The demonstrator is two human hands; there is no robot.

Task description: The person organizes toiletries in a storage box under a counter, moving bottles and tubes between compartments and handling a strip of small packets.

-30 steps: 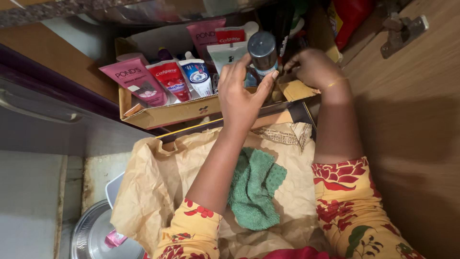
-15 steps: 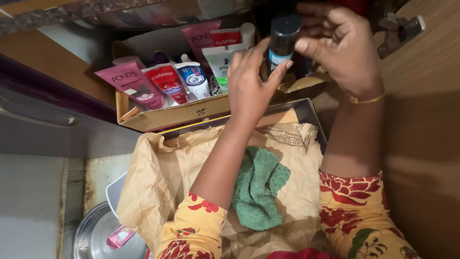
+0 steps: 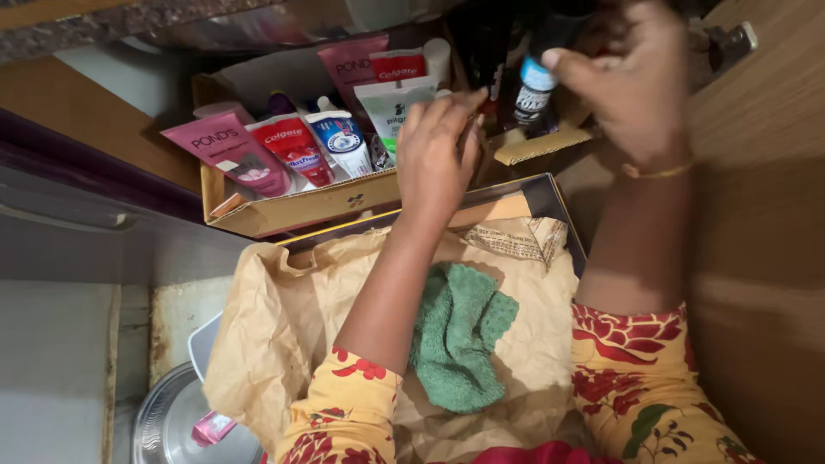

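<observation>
We see glossy plastic on the small bottle (image 3: 534, 86) that the right hand (image 3: 640, 82) grips, and on the smooth tubes (image 3: 284, 146) standing in the matt cardboard box (image 3: 301, 206) at the far side. The near brown paper (image 3: 284, 344) looks crumpled and dull, the green cloth (image 3: 460, 335) on it rough and nubbly. At the near left we find a shiny metal bowl (image 3: 163, 421); the right-hand wall (image 3: 756, 258) is smooth wood.
</observation>
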